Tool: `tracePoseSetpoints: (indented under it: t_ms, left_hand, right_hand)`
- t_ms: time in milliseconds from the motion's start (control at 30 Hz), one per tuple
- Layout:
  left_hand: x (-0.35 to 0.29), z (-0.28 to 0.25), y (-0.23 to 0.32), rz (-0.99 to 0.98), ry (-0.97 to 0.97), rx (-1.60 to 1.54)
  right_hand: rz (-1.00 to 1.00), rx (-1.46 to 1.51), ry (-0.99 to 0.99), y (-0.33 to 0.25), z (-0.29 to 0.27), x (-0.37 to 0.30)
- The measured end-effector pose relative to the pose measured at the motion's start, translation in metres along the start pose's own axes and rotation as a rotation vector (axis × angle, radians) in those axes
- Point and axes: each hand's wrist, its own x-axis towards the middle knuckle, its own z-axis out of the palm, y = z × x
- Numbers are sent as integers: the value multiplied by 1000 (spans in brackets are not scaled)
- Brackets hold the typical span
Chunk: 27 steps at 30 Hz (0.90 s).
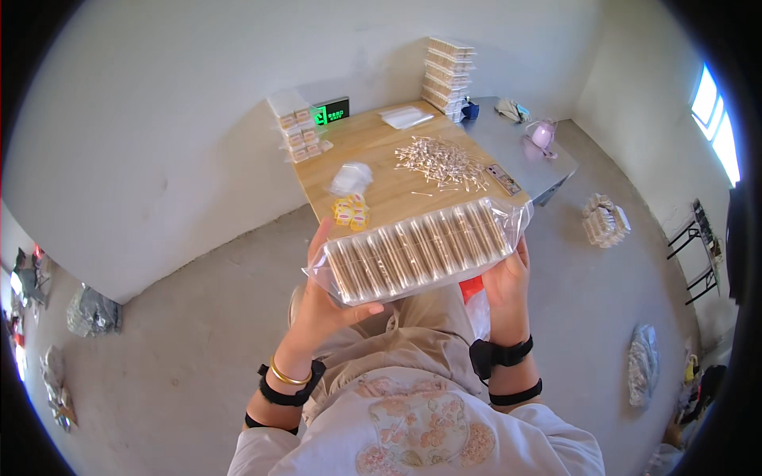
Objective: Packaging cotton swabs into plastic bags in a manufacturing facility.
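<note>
Head view: 1 clear bag [417,250] of swab packs, above lap at bench's [373,147] near edge; 2 hands grasp it, L hand [324,303] at L end, R hand [509,274] at R end. On bench: 1 loose swab pile [440,161] (too many to count), 1 phone [503,179], 1 yellow label pile [351,212]. Far side: 2 pack stacks [448,75]. Adjoining grey bench [556,163] w/ 1 pink jug [543,135]. Rm: white walls [214,71], grey floor [214,317], window [714,119] on R. Bag's long, boxy, shiny plastic, crinkled @ ends; swabs thin w/ pale tips; main bench wood-grained.
</note>
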Motion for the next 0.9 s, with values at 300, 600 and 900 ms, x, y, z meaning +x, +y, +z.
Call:
tracePoseSetpoints:
  t_ms: [300, 600, 900]
  left_hand:
    - [15, 30, 20, -49, 382, -236]
    - [18, 26, 20, -116, 398, -346]
    - [4, 18, 6, -150, 545, -638]
  right_hand:
    - [2, 26, 25, 14, -4, -6]
    - [76, -21, 0, 10, -4, -14]
    - [66, -25, -4, 6, 10, -23]
